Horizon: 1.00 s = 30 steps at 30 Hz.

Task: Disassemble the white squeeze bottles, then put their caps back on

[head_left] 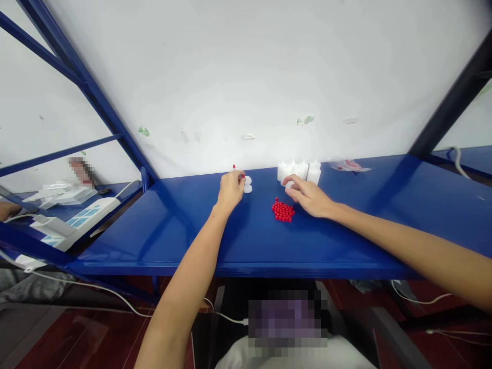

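Note:
My left hand [230,188] is at the middle of the blue table, fingers pinched together at a small red cap [243,176]. Close by its fingertips are two white, round-ended pieces [248,188], partly hidden by the hand. Behind that hand a red-tipped white piece [234,167] sticks up. My right hand [307,197] reaches in from the right, its thumb and forefinger curved and apart. Something white shows between them; whether they touch it is unclear. Just beyond stand several white bottles [314,173] in a group. A pile of small red caps [283,211] lies left of my right hand.
A clear plastic bag [349,164] with red pieces lies by the wall, right of the bottles. Blue frame posts [100,107] rise at the left. Beyond them are a white power strip [90,215] and cables. The table's front edge [246,269] runs below my forearms.

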Motion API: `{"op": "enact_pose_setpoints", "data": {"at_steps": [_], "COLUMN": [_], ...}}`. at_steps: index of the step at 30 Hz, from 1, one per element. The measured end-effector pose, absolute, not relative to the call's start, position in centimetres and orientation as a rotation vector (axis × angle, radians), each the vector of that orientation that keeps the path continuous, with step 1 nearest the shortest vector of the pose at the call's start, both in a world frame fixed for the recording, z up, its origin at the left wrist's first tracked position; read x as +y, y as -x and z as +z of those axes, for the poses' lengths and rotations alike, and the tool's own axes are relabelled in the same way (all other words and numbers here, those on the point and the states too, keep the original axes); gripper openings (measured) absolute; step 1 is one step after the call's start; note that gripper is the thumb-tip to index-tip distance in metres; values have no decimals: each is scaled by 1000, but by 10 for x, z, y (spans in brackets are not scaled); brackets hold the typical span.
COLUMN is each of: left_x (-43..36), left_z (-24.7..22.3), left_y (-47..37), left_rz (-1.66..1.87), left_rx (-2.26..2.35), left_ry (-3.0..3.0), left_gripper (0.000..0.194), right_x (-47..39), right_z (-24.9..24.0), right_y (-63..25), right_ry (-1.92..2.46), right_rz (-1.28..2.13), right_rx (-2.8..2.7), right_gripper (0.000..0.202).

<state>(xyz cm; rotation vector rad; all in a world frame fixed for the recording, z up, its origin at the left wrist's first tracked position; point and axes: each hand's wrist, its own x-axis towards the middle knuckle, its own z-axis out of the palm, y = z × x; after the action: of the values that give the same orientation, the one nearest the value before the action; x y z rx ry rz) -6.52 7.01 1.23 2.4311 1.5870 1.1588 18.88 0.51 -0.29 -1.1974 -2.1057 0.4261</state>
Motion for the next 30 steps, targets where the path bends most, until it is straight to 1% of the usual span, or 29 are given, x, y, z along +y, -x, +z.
{"op": "enact_pose_setpoints", "data": {"at_steps": [5,9,11,13,17,19,23,27,30], "left_x": [73,74,72,66,44,31,14,10,11], "left_z": [9,10,11,14,17,17,14,10,8], "left_y": [63,64,63,57,32,18,-1,-5,-5], "left_rz": [1094,1118,1143,1223,1428,1425,1364,1292,1271], "left_rx": [1609,1597,1569,1454,968,802,611,517,497], "left_ry": [-2476,-2483,-2491,-2491,-2431,-2422,-2379,-2348,-2337], "left_gripper": [28,32,30,26,16,13,12,14,16], "right_x": [5,5,5,4,5,6,10,9,6], "right_z": [-2,-3,-3,-2,-3,-4,-7,-8,-7], "right_y": [-188,-189,-189,-189,-187,-187,-188,-187,-187], "right_ry": [1215,1221,1214,1189,1065,1004,887,788,767], "right_rz": [428,434,430,439,608,723,886,1005,1023], "right_rx": [-2114,-2116,-2117,-2111,-2027,-1955,-1888,-1862,-1865], "right_gripper": [35,34,33,31,28,28,30,38,41]}}
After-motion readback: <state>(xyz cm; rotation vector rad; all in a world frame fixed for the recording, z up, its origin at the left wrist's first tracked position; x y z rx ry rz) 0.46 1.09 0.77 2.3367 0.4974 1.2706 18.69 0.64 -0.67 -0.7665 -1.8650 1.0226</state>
